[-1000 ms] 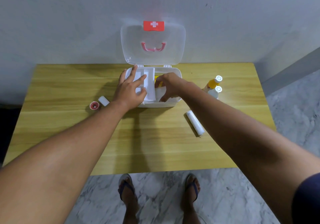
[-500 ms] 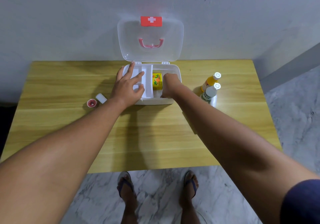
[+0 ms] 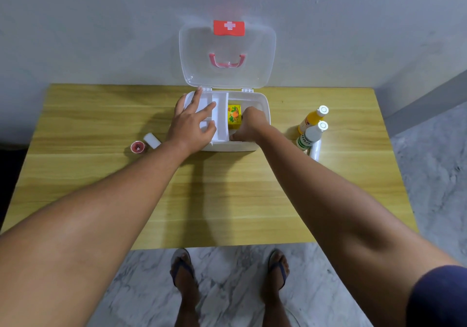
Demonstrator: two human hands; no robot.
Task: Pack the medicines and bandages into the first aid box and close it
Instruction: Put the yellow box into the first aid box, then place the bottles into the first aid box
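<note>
The white first aid box (image 3: 262, 104) stands open at the table's far middle, its clear lid (image 3: 227, 56) leaning against the wall. A yellow medicine box (image 3: 234, 117) lies in the right compartment. My left hand (image 3: 193, 124) rests flat with fingers spread on the white inner tray (image 3: 223, 114). My right hand (image 3: 250, 126) reaches into the right compartment just beside the yellow box, fingers curled down and hidden. Left of the box lie a small red jar (image 3: 137, 147) and a white bandage roll (image 3: 152, 140).
Right of the box stand an orange bottle (image 3: 312, 119) and a white bottle (image 3: 312, 135), with a white roll (image 3: 316, 151) lying just behind my right forearm. The wooden table (image 3: 227, 200) abuts the wall. My feet in sandals show below its front edge.
My right hand set the yellow box down in the right compartment, let go, and shifted to the front of that compartment. My left hand stayed on the tray.
</note>
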